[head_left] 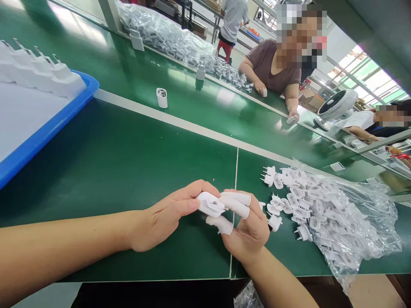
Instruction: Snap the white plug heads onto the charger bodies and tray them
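White fan (340, 102) between person in brown top (276, 68) and person in white top (361, 119), cardboard box (311, 102) behind fan, red stool (225, 50) beneath person in light shirt (235, 19).

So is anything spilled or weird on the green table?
Sort of: loose white plugs have spilled from the clear bag on the right, in a jumble. They may be meant to lie that way. I can't see anything broken.

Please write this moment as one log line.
left hand: holds white adapter | right hand: covered fingers on adapter | right side: plug parts | left side: blue-rimmed tray
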`<state>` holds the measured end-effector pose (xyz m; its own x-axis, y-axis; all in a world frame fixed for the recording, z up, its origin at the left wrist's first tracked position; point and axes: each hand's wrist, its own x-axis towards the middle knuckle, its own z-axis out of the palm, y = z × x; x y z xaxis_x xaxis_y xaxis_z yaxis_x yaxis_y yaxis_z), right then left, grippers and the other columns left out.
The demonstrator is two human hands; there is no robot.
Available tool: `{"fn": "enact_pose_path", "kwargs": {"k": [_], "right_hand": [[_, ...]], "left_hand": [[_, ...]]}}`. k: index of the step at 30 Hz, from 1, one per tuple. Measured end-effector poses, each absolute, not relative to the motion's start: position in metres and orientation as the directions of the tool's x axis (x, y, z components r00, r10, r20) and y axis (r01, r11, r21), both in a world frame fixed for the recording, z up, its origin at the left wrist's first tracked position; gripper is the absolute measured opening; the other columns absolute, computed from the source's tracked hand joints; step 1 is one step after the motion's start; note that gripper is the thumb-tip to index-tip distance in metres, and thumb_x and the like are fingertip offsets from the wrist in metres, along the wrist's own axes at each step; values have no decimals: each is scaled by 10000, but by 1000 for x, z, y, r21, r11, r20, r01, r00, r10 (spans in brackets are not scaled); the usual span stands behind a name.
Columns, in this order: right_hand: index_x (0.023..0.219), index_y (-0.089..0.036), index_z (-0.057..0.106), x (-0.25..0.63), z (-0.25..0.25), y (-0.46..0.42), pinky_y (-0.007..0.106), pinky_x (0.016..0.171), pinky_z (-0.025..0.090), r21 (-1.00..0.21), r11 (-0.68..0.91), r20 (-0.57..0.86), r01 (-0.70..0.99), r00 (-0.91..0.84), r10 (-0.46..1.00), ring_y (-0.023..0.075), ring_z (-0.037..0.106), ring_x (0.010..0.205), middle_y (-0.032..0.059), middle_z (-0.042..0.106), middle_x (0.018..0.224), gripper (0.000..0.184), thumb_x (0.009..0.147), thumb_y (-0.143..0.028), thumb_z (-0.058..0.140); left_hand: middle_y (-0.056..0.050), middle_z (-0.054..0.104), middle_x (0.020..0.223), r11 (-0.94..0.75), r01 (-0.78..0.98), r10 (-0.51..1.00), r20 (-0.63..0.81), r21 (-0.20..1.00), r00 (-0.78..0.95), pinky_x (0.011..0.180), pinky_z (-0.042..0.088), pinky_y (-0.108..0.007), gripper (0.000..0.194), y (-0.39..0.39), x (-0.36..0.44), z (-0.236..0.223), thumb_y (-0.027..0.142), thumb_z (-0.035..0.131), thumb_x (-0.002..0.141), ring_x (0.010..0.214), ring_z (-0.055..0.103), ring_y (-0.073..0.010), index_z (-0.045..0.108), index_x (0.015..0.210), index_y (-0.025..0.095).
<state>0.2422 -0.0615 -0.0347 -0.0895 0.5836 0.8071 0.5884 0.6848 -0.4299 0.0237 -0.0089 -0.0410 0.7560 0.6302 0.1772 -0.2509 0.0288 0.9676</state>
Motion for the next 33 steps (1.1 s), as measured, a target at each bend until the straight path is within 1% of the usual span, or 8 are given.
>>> {"fn": "enact_pose_path", "kwargs": {"k": [4, 6, 18, 23, 25, 27, 30, 33], "right_hand": [[1279, -281, 805, 239, -35, -64, 398, 778, 751, -387, 691, 828, 611, -98, 552, 242, 847, 906, 58, 849, 1027, 334, 962, -226, 896], [1302, -300, 800, 238, -35, -64, 412, 772, 755, -391, 687, 826, 613, -95, 555, 247, 849, 897, 52, 853, 1033, 347, 971, -263, 898], [1327, -333, 777, 241, -35, -65, 438, 772, 754, -409, 672, 813, 618, -88, 576, 259, 852, 884, 47, 859, 1035, 384, 966, -269, 889], [1279, -282, 775, 241, -32, -68, 429, 810, 749, -350, 714, 836, 607, -141, 530, 245, 847, 874, 54, 859, 1000, 335, 965, -236, 883], [1256, -259, 776, 239, -31, -70, 413, 840, 744, -337, 732, 838, 592, -166, 520, 231, 843, 858, 49, 859, 981, 313, 963, -203, 873], [1260, -250, 769, 237, -32, -72, 392, 866, 736, -340, 749, 828, 569, -197, 526, 222, 846, 871, 46, 859, 984, 307, 972, -187, 855], [1326, -254, 740, 242, -34, -73, 402, 953, 722, -352, 751, 771, 558, -282, 571, 230, 852, 954, 60, 869, 1063, 309, 1024, -212, 788], [1451, -273, 700, 269, -36, -73, 474, 1033, 695, -334, 635, 645, 697, -322, 693, 292, 831, 1163, 112, 844, 1293, 376, 1076, -306, 703]], "left_hand": [[-64, 679, 1155, 274, -313, 688, 42, 910, 724, 964, 543, -338, 385, -12, 29, -40, 489, 474, 1172, 1052, 611, -244, 745, 1208, 219], [-62, 682, 1129, 319, -308, 689, 4, 896, 725, 963, 541, -334, 379, -13, 30, -39, 496, 508, 1157, 1042, 610, -243, 762, 1186, 215], [-38, 687, 1126, 328, -301, 669, 5, 895, 743, 966, 517, -335, 407, -15, 29, -36, 610, 639, 1104, 1042, 612, -235, 748, 1190, 227], [-32, 669, 1058, 278, -243, 621, 20, 929, 784, 927, 509, -347, 428, -13, 25, -31, 627, 694, 1067, 984, 593, -226, 675, 1195, 219], [-33, 663, 1065, 285, -194, 581, -9, 939, 814, 968, 517, -369, 398, -13, 21, -23, 590, 713, 1047, 1008, 602, -228, 640, 1170, 218], [-14, 655, 1050, 298, -87, 546, -94, 951, 833, 953, 518, -363, 346, -16, 13, -14, 466, 780, 983, 998, 609, -217, 617, 1175, 230], [20, 665, 1020, 324, 66, 532, -239, 944, 812, 862, 515, -309, 438, -24, -7, -2, 272, 879, 839, 947, 629, -185, 620, 1191, 253], [-8, 758, 1059, 282, -2, 686, -201, 959, 699, 864, 569, -315, 410, -26, -43, 9, 362, 924, 861, 911, 693, -180, 680, 1170, 248]]}}
